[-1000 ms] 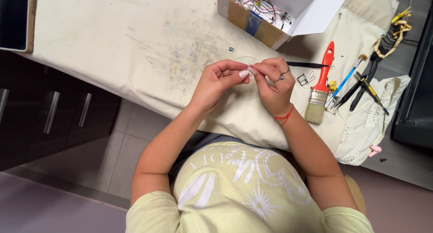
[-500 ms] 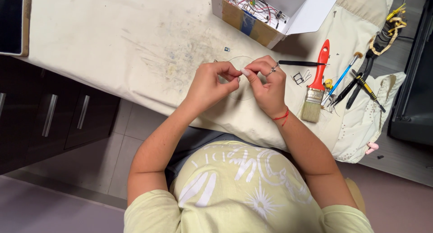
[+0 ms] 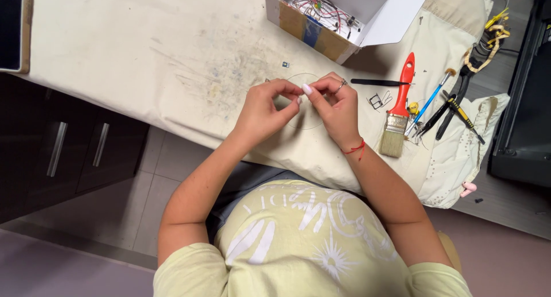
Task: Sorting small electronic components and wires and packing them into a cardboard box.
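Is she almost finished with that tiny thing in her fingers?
Hard to tell. Set out already: paintbrush, pliers and an open box of wires. In hand: left hand and right hand pinch something too small to make out over the stained cloth. Nothing finished shows.

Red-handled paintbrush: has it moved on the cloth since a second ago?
No. The red-handled paintbrush lies in the same spot beside the blue-handled brush and below the cardboard box; only the head camera shifted.
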